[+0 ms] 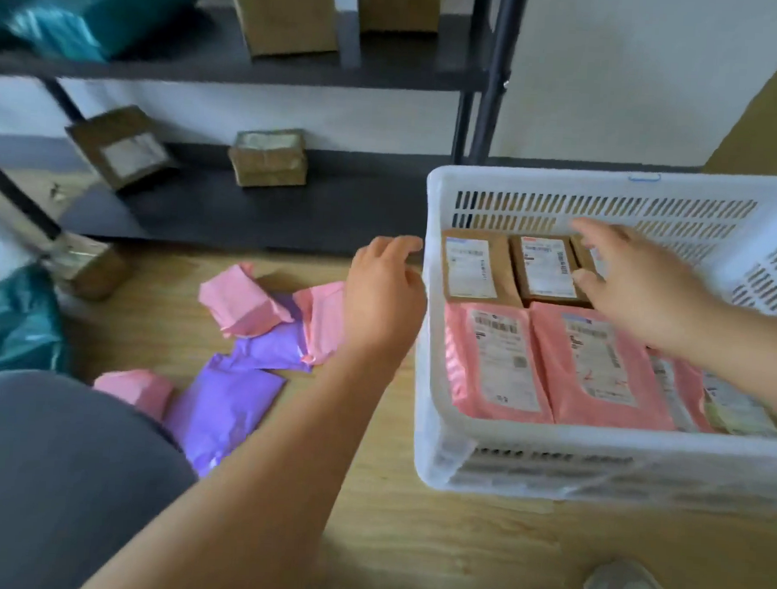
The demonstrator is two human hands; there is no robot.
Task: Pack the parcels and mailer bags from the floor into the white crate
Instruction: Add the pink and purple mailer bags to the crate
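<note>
The pink and purple mailer bags [249, 332] lie heaped on the floor [409, 543] left of the white crate [429, 341], nearest the empty, loosely spread left hand [384, 294], while the right hand [634, 289], fingers splayed, rests on a cardboard parcel [582, 259] inside the crate.

One head-worn wide-angle view looks forward and steeply down from close above, the left hand [384, 294] and right hand [639, 285] near frame centre. Beyond the fingertips a shelf unit [263, 67] bows and blurs, probably from lens distortion.
</note>
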